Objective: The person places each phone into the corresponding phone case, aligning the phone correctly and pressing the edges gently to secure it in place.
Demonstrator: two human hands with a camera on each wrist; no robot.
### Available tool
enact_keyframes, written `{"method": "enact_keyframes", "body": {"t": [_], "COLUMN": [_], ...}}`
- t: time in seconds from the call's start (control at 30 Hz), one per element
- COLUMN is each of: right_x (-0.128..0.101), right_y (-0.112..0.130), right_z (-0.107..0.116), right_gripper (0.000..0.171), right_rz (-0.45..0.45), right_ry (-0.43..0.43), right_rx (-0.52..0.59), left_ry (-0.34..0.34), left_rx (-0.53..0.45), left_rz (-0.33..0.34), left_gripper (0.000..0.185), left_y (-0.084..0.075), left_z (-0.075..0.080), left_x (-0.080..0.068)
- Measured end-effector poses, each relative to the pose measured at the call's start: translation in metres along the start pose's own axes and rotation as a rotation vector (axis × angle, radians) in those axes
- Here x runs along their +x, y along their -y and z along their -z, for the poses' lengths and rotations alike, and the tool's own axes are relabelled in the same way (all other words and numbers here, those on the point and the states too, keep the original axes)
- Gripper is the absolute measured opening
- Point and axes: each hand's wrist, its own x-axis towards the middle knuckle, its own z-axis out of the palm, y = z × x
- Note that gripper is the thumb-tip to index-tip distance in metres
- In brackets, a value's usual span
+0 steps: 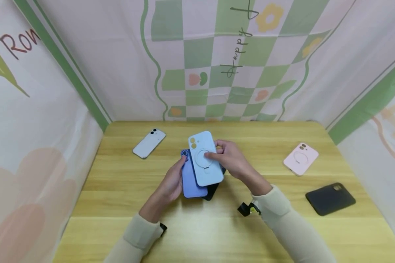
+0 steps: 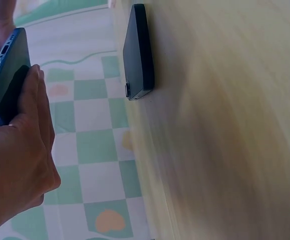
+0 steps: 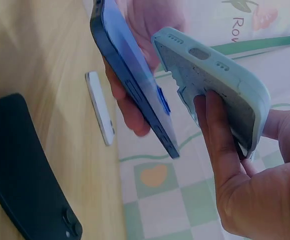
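Observation:
My left hand (image 1: 174, 179) grips a blue phone (image 1: 192, 182) along its edge, back facing up. In my right hand (image 1: 232, 157) is a light blue phone case (image 1: 208, 177) with a ring on its back; the thumb presses that ring. The right wrist view shows the hollow inside of the case (image 3: 234, 102), where fingers (image 3: 219, 130) of that hand reach in. The case and the blue phone (image 3: 135, 75) are apart there, though in the head view the case overlaps the phone. Below both, a black phone (image 1: 213, 190) lies on the table, mostly hidden from above.
A white phone (image 1: 149, 143) lies at the table's back left. To the right are a pink phone case (image 1: 301, 159), whose contents I cannot tell, and a black phone case (image 1: 330, 199) nearer the front. Patterned cloth (image 1: 197, 54) stands around the wooden table (image 1: 118, 204).

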Motion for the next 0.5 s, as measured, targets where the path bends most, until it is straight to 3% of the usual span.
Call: {"method": "enact_keyframes", "body": {"t": [0.2,0.5], "right_x": [0.002,0.003], "right_y": [-0.002,-0.009], "right_z": [-0.011,-0.025], "right_gripper": [0.03,0.029], "right_rz": [-0.009,-0.008], "right_ry": [0.017,0.039], "right_rx": [0.001,0.012], "left_ry": [0.005,0.05], "left_rx": [-0.011,-0.01], "left_rz": [-0.028,-0.005], "left_gripper": [0.062,0.064], "left_y": [0.001,0.002], "left_z": [0.0,0.0], "left_x": [0.0,-0.003]}}
